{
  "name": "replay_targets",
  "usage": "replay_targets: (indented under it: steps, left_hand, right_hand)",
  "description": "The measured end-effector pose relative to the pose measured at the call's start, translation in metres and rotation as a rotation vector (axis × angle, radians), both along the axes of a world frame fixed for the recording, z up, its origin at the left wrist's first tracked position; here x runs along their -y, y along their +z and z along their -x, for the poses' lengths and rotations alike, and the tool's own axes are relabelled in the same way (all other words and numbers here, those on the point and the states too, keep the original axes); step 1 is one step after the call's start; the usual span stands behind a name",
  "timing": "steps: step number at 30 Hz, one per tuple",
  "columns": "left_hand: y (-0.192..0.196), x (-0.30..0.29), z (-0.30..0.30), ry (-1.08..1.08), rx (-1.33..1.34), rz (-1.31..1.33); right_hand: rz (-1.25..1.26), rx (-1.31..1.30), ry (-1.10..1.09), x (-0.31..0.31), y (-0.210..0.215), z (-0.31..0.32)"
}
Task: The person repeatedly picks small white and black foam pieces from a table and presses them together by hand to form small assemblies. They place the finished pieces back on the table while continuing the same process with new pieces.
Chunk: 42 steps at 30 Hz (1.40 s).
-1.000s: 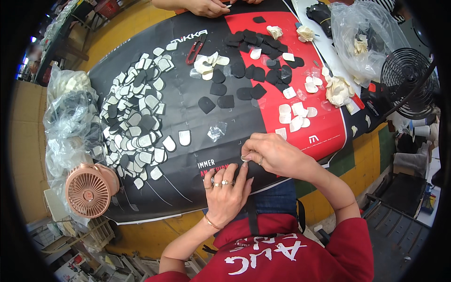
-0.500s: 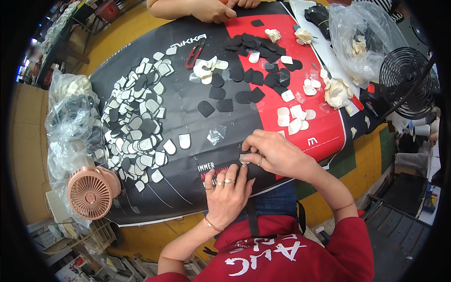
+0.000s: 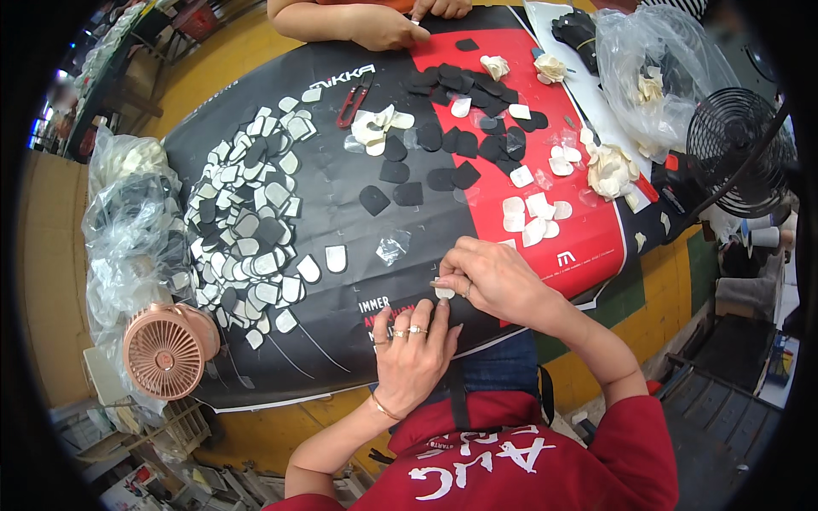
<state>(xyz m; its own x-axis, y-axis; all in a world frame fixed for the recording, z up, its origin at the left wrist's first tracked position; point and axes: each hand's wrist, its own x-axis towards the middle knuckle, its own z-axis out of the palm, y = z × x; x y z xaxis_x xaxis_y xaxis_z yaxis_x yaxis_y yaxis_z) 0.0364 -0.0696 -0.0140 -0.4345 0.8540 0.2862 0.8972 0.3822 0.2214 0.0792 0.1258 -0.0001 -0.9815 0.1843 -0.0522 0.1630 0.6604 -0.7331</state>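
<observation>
A small white rounded patch point(image 3: 444, 291) lies at the table's near edge. My right hand point(image 3: 494, 277) pinches its upper edge between thumb and fingers. My left hand point(image 3: 413, 351) rests flat with fingers apart, and its index fingertip presses the patch's lower edge. To the left spreads a big pile of white-faced, black-edged patches point(image 3: 247, 226), and two single ones point(image 3: 335, 258) lie beside it. Black patches point(image 3: 407, 194) are scattered beyond my hands. On the red part of the cover sits a group of white patches point(image 3: 535, 228).
A clear plastic scrap point(image 3: 393, 248) lies past my hands. Red thread snips point(image 3: 354, 100) are farther off. A pink fan point(image 3: 170, 351) stands at the left, a black fan point(image 3: 740, 152) at the right. Across the table are a co-worker's hands point(image 3: 388, 27). Plastic bags point(image 3: 132, 230) line the left edge.
More of the white patch shows now beneath my right fingertips, which have shifted slightly. My left hand has hardly moved. The co-worker's hands have moved a little.
</observation>
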Motion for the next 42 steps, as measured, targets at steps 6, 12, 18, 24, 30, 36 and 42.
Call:
replay_targets:
  steps: [6, 12, 18, 24, 30, 36, 42]
  left_hand:
    - [-0.002, 0.0, -0.001, 0.002, -0.011, -0.012]
    - [-0.002, -0.001, 0.0, -0.003, -0.031, -0.017]
    - [0.004, 0.006, 0.004, 0.025, -0.013, 0.004]
    - [0.011, 0.05, 0.061, 0.319, -0.06, 0.08]
    - [0.013, 0.055, 0.11, 0.449, -0.194, 0.032]
    - [0.006, -0.024, 0.142, 0.129, 0.098, -0.165]
    - [0.004, -0.059, 0.168, 0.073, 0.168, -0.077]
  right_hand:
    - [-0.04, -0.012, -0.023, 0.008, -0.002, -0.005]
    - [-0.053, -0.138, -0.124, 0.017, -0.011, -0.01]
    - [-0.094, -0.336, -0.309, 0.021, -0.019, -0.008]
    - [-0.115, -0.474, -0.389, 0.021, -0.02, -0.027]
    - [-0.26, -0.505, -0.466, 0.02, -0.025, -0.033]
    - [-0.319, -0.556, -0.499, 0.023, -0.028, -0.031]
    - [-0.318, -0.602, -0.552, 0.027, -0.034, -0.039]
